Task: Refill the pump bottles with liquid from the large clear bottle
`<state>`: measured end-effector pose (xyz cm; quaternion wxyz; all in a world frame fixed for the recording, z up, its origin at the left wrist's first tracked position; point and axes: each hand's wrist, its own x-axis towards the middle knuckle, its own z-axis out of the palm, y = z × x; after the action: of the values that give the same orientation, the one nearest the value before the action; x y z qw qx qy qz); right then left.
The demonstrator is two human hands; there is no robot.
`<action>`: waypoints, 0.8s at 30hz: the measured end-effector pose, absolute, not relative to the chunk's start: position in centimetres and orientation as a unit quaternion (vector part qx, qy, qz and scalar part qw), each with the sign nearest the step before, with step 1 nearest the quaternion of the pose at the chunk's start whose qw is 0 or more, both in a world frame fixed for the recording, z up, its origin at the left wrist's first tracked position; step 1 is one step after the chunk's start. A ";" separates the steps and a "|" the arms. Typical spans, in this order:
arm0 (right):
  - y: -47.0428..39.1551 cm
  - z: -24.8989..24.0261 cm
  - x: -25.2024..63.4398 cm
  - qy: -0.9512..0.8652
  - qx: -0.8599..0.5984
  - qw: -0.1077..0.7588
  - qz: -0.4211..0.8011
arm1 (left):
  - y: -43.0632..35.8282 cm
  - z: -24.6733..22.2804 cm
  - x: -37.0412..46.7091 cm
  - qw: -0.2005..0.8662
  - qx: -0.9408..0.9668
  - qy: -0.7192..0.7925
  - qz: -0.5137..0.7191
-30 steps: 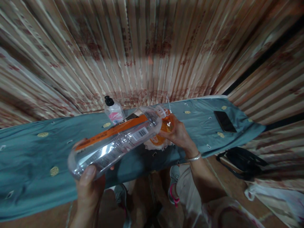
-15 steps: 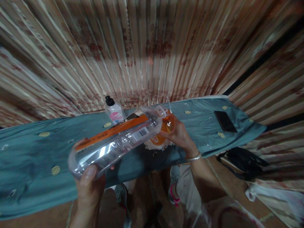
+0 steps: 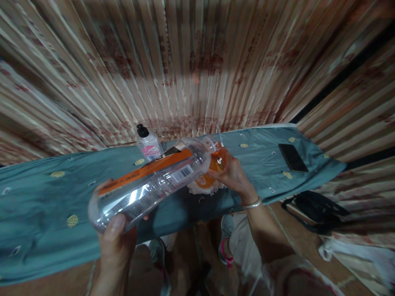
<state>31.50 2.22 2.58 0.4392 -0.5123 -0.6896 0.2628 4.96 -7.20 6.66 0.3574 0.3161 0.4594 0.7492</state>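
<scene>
A large clear plastic bottle [image 3: 151, 185] with an orange label and a barcode lies tilted in the air, its neck pointing right and up. Around its base my left hand [image 3: 115, 230] is wrapped, thumb on the near side. My right hand [image 3: 233, 174] grips a smaller orange bottle [image 3: 218, 161] by its upper part. The mouth of the clear bottle meets or overlaps the orange bottle's top; whether they touch is unclear. Beneath the orange bottle a whitish lacy piece [image 3: 197, 190] shows on the cloth.
A pump bottle [image 3: 149, 144] with a black top stands behind the clear bottle. On the teal cloth [image 3: 37, 197] at the right lies a dark phone [image 3: 292, 158]. Pleated curtains [image 3: 191, 65] hang behind. A black bag [image 3: 317, 209] is on the floor at the right.
</scene>
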 end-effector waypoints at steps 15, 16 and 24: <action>2.3 2.5 31.5 -0.689 -0.502 0.451 0.265 | -7.2 6.7 5.0 0.363 0.314 0.460 0.747; 2.3 2.5 31.5 -0.689 -0.500 0.453 0.265 | -7.2 6.7 5.0 0.362 0.314 0.461 0.747; 2.2 2.5 31.4 -0.683 -0.501 0.459 0.270 | -7.1 6.5 4.9 0.363 0.315 0.463 0.745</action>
<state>31.39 2.22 2.53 0.4586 -0.5005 -0.6829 0.2697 4.95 -7.14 6.47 0.3633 0.3150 0.4626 0.7448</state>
